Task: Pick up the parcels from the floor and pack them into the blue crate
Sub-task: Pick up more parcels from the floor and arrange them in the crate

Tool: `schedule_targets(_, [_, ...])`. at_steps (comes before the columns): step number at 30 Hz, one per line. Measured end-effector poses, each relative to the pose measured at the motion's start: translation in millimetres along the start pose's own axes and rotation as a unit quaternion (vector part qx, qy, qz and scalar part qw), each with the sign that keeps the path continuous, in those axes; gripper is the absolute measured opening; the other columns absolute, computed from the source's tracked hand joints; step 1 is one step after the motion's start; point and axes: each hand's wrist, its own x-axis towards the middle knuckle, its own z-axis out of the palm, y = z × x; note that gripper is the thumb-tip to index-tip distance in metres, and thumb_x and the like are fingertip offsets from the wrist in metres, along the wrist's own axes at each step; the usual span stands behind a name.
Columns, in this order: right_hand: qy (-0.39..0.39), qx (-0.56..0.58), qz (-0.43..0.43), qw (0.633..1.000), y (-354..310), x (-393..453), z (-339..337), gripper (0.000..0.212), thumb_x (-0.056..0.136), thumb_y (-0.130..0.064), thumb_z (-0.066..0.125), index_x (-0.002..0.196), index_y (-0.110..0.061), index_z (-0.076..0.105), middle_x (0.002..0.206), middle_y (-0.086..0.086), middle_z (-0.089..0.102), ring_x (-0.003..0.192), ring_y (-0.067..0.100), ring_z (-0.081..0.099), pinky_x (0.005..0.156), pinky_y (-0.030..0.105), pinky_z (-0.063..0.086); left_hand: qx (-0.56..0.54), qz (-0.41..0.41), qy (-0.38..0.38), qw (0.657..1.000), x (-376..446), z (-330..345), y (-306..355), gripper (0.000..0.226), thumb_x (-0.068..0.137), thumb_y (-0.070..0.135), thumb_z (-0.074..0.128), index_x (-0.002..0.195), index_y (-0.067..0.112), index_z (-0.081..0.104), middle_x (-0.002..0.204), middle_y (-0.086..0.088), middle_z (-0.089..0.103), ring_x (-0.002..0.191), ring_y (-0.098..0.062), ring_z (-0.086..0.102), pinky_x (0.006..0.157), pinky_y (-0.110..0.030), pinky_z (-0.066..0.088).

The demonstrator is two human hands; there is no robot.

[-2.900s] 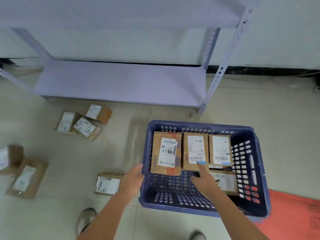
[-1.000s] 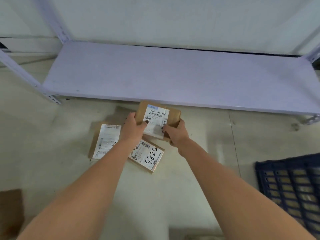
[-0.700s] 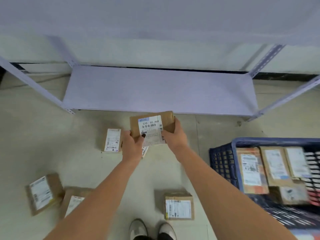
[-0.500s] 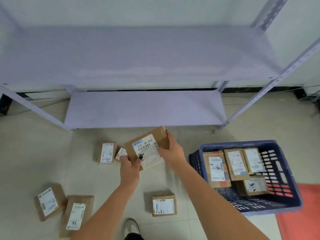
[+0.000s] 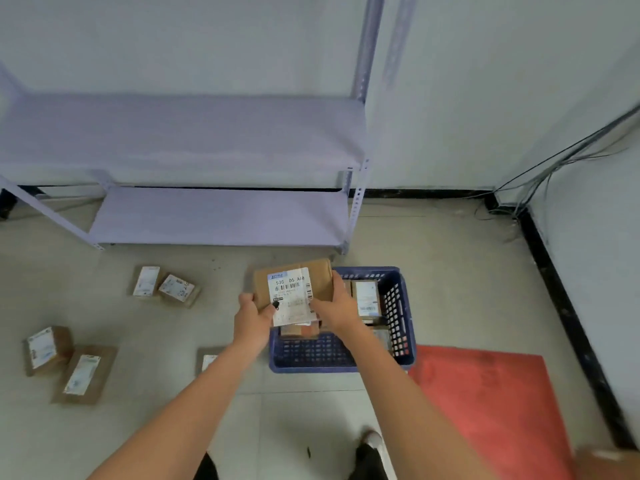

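1. Held parcel (image 5: 294, 289): a brown box with a white label, carried label-up above the far left corner of the blue crate (image 5: 403, 341). The left hand (image 5: 251, 318) grasps its near left edge, thumb on the label; the right hand (image 5: 337, 306) grasps its right side.
2. Crate contents: a labelled parcel in the crate (image 5: 367, 299) lies flat along the far side, others partly hidden beneath the hands. Risk: the carried box may land tilted on a neighbour's edge if lowered where no gap exists.
3. The box overhangs the crate's left rim; released here, it could tip out onto the floor.
4. Parcels on the floor (image 5: 166, 287), (image 5: 65, 363) remain at left, one near the left forearm (image 5: 207, 362). Risk: treading on that one when stepping back.
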Motion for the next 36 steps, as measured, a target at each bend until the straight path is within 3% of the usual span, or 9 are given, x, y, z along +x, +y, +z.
schedule_targets(7, [-0.011,0.002,0.043,0.999,58.2,-32.1,-113.4,0.075,0.088,-0.017,0.052,0.149,-0.025,0.01,0.138,0.005,0.045,0.11,0.021,0.051,0.082,0.023,0.047,0.006,-0.051,-0.029,0.998,-73.2,97.2,8.1,0.033,0.09,0.008,0.054,0.118,0.002,0.039,0.121,-0.017,0.057,0.106,-0.03,0.056,0.082,-0.036,0.046])
schedule_targets(11, [0.003,0.034,0.061,0.998,92.1,-27.4,-133.7,0.067,0.09,-0.015,0.047,0.148,-0.028,0.017,0.119,-0.003,0.051,0.099,0.014,0.051,0.076,0.016,0.046,-0.02,-0.052,-0.034,0.998,-74.8,134.9,-5.3,0.03,0.088,0.003,0.055,0.115,0.003,0.04,0.118,-0.015,0.058,0.096,-0.021,0.054,0.073,-0.026,0.044])
schedule_targets(16, [0.037,0.047,0.121,0.991,124.8,-14.9,-152.3,0.07,0.087,-0.011,0.05,0.148,-0.028,0.02,0.132,0.008,0.053,0.1,0.018,0.05,0.078,0.024,0.045,-0.021,-0.075,-0.07,0.995,-64.7,182.2,-15.2,0.033,0.089,0.004,0.054,0.119,0.004,0.041,0.118,-0.014,0.059,0.089,-0.017,0.053,0.068,-0.024,0.041])
schedule_targets(23, [0.048,-0.013,0.153,0.987,166.3,33.6,-165.5,0.076,0.076,-0.01,0.062,0.144,-0.025,0.032,0.118,0.011,0.057,0.103,0.026,0.061,0.083,0.036,0.054,0.019,-0.08,-0.114,0.99,-31.5,230.2,-31.9,0.058,0.09,0.002,0.051,0.141,0.014,0.026,0.127,-0.011,0.057,0.097,-0.019,0.056,0.076,-0.026,0.042])
schedule_targets(27, [0.089,-0.067,0.132,0.985,217.7,93.5,-158.4,0.06,0.07,-0.01,0.072,0.127,-0.018,0.055,0.085,-0.016,0.059,0.079,0.007,0.061,0.063,0.019,0.051,0.052,-0.076,-0.131,0.987,19.2,269.9,-78.3,0.068,0.089,0.003,0.053,0.145,0.021,0.018,0.129,-0.01,0.057,0.096,-0.016,0.057,0.074,-0.024,0.044])
schedule_targets(29, [0.109,-0.111,0.13,0.979,252.4,130.8,-149.8,0.048,0.075,-0.017,0.069,0.122,-0.02,0.059,0.082,-0.017,0.059,0.074,0.005,0.056,0.064,0.019,0.046,0.074,-0.08,-0.135,0.985,51.5,298.8,-110.3,0.068,0.089,0.003,0.052,0.145,0.02,0.017,0.13,-0.011,0.056,0.105,-0.024,0.059,0.08,-0.031,0.048])
schedule_targets(31, [0.097,-0.183,0.143,0.968,291.0,170.3,-138.7,0.042,0.081,-0.027,0.059,0.122,-0.022,0.053,0.092,-0.004,0.065,0.082,0.017,0.059,0.07,0.027,0.046,0.092,-0.089,-0.148,0.981,81.8,331.9,-144.1,0.069,0.089,0.002,0.05,0.146,0.02,0.015,0.123,-0.013,0.059,0.094,-0.025,0.062,0.074,-0.032,0.05])
schedule_targets(34, [0.059,-0.304,0.155,0.938,348.2,233.7,-117.6,0.065,0.082,-0.024,0.059,0.138,-0.018,0.027,0.116,0.01,0.061,0.104,0.031,0.059,0.079,0.035,0.046,0.101,-0.087,-0.152,0.979,129.4,379.6,-199.7,0.073,0.089,-0.001,0.048,0.147,0.025,0.013,0.104,-0.007,0.06,0.067,-0.01,0.055,0.051,-0.019,0.042])
schedule_targets(36, [0.043,-0.361,0.156,0.918,379.6,264.2,-106.8,0.073,0.085,-0.018,0.06,0.143,-0.011,0.015,0.121,0.015,0.057,0.11,0.033,0.058,0.084,0.041,0.048,0.113,-0.092,-0.157,0.977,152.0,406.0,-230.1,0.075,0.088,-0.002,0.047,0.147,0.028,0.01,0.099,-0.005,0.057,0.065,-0.008,0.052,0.052,-0.021,0.042])
